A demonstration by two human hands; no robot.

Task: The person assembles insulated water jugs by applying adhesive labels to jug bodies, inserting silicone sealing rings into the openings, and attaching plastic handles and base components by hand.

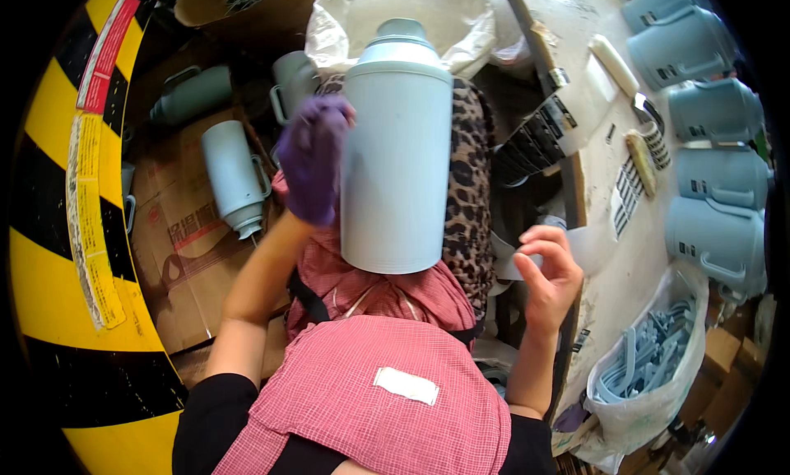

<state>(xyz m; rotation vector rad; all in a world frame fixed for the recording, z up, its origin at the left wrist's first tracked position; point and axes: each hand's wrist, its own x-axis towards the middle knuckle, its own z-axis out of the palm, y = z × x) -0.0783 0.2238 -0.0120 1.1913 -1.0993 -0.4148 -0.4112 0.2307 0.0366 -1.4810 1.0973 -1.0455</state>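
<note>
A pale blue thermos [397,162] rests upright on my lap, its narrower capped top pointing away from me. My left hand [314,158], in a purple glove, is closed at the thermos's left side; the part it grips is hidden under the fingers. To the right of the thermos and apart from it, my bare right hand [550,269] is raised near the table edge. Its fingers curl in and the thumb and forefinger nearly meet. A translucent sheet [586,246] shows behind that hand, and whatever is between the fingertips is too faint to make out.
On the right, the worktable [605,302] carries label strips [627,197], a pale-handled tool [614,65] and several blue jugs [714,174]. A bag of blue handles [642,360] hangs beside it. Another thermos [234,174] lies on cardboard [169,269] at left, near a striped yellow-black barrier [99,384].
</note>
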